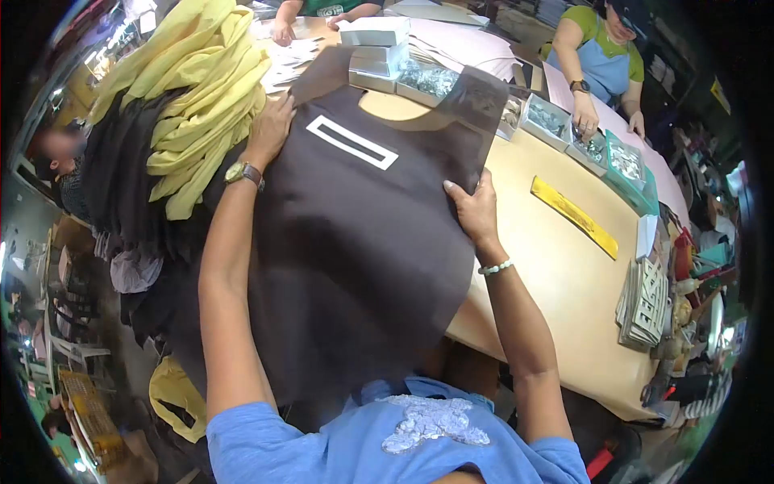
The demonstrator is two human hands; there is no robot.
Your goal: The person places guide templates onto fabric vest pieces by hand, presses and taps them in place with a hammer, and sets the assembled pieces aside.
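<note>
A yellow strip (574, 218) and green tray (638, 196) lie on the table (556, 315).

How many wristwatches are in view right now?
2. One wristwatch is on the wrist of the left hand; a second watch is on the co-worker at upper right. Others may be hidden.
</note>
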